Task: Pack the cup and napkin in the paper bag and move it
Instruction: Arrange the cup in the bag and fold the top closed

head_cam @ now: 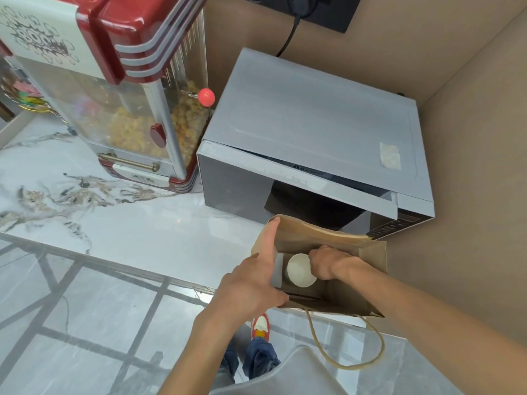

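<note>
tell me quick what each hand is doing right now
Left hand: grips the near edge of the brown paper bag, index finger straight along its side.
Right hand: inside the bag, fingers curled on the white paper cup.

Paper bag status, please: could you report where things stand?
Left hand holds paper bag open. Right hand inside, gripping cup. Napkin not visible. Nothing blocking.
</note>
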